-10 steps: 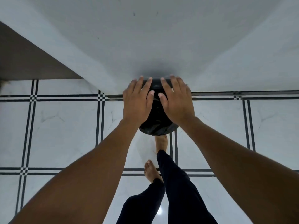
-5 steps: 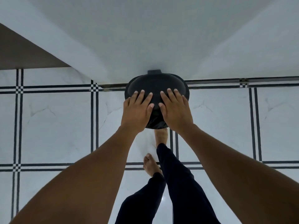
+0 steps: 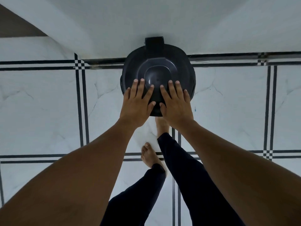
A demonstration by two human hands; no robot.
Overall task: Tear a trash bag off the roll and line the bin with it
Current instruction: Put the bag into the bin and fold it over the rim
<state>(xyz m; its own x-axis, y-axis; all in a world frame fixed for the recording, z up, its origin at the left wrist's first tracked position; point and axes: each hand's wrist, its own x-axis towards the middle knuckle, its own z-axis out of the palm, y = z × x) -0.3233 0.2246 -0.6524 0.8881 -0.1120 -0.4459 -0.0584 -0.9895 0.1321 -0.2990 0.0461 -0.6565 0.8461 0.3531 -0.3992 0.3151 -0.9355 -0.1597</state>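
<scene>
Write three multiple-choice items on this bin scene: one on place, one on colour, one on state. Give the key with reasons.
1. Where does the bin stand?
A. on the floor against the wall
B. on a shelf
C. in a sink

2. What colour is the lid?
A. white
B. black
C. red

3. How is the lid?
A. off
B. propped open
C. closed, with both hands on it

Key: 1 A, the bin sits on the tiled floor at the foot of the wall. 2 B, the lid looks black. 3 C, the left hand and the right hand lie flat and open on the shut lid.
</scene>
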